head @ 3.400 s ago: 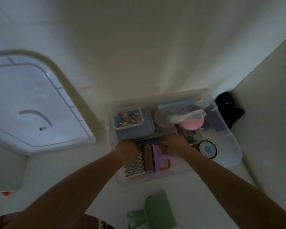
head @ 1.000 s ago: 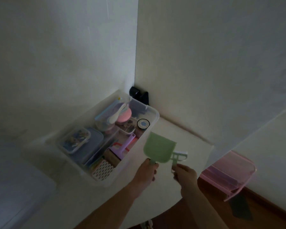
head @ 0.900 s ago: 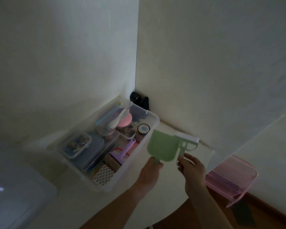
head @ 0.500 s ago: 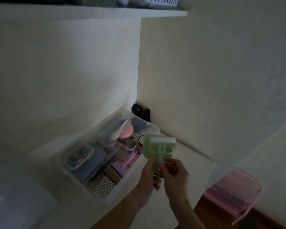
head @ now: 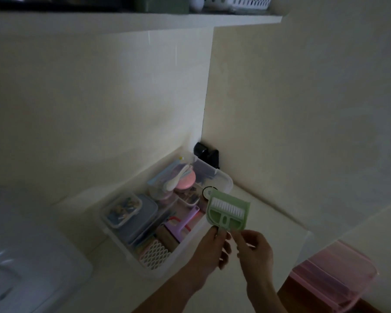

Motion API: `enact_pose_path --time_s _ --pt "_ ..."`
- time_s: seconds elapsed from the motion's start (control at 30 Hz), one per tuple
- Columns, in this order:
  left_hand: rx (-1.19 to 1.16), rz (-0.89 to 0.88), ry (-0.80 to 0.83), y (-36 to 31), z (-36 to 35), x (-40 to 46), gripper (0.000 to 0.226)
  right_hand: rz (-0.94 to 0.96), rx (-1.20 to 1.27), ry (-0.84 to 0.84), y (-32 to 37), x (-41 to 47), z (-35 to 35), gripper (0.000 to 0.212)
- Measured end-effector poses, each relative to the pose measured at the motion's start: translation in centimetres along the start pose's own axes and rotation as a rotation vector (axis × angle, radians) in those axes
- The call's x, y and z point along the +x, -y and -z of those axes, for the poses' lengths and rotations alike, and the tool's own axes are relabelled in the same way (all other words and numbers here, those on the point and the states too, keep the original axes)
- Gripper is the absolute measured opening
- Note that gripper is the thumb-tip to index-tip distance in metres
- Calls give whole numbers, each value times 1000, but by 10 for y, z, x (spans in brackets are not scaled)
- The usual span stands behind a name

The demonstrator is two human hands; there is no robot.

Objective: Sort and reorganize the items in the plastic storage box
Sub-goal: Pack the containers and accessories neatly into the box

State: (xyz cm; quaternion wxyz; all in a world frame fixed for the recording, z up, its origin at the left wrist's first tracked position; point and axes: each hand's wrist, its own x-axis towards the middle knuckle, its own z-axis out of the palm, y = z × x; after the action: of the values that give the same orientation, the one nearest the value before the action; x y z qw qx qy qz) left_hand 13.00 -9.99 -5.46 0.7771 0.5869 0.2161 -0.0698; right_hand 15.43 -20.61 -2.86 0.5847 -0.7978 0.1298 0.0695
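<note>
Dim cream walls meet in a corner above the pale counter (head: 269,224), where the clear plastic storage box (head: 224,181) sits packed with small containers. Just above its near right rim, the left hand (head: 209,250) pinches the handle of a green dustpan (head: 229,213) with a white brush nested inside; the right hand (head: 254,248) hovers beside it, fingers loosely curled, gripping nothing that shows.

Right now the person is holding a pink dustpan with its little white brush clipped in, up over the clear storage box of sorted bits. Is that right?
Not quite: the dustpan is pale green, not pink. The head view shows it with its white brush nested inside, held from below by the left hand, with the right hand beside it, over the near edge of the clear storage box.
</note>
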Motion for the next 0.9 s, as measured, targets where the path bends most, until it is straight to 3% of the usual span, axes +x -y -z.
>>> enact_pose_path --time_s 0.13,0.3,0.63,0.77,0.9 --pt "7 9 80 -7 -2 -5 36 -265 389 140 9 13 -1 45" --pt "47 21 128 -15 -4 -11 46 -252 472 176 8 16 -5 40" --pt "-77 -3 126 -37 6 -3 25 -266 584 250 26 22 -14 35" --pt "-158 5 113 -41 17 5 19 -278 621 365 31 30 -18 41" --pt "-189 41 134 -41 26 7 19 -269 618 412 33 32 -24 29"
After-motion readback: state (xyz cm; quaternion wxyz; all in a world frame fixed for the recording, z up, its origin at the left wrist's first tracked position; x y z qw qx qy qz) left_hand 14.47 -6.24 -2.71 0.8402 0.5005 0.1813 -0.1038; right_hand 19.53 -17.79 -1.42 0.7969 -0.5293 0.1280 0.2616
